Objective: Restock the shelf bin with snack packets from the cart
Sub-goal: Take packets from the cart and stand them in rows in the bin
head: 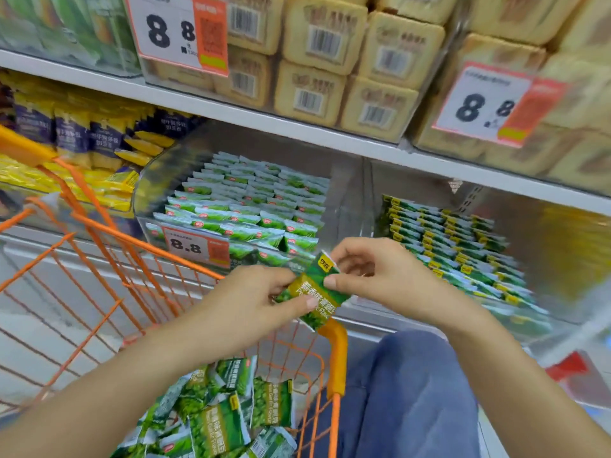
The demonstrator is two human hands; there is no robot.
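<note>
A small stack of green snack packets (315, 294) with yellow labels is held between both hands above the cart's corner. My left hand (261, 302) pinches its lower left side; my right hand (370, 276) pinches its upper right end. Below, the orange wire cart (335, 355) holds several loose green packets (224, 421). Straight ahead, a clear shelf bin (377, 206) on the right holds rows of the same yellow-labelled green packets (463, 246), with room at its front left.
A clear bin (150, 180) to the left holds several lighter green packets, with an 8.8 price tag (195, 247) on its front. Further left lie blue and yellow packets (86, 140). Tan packs (330, 61) fill the shelf above. My blue-trousered knee (416, 391) is right of the cart.
</note>
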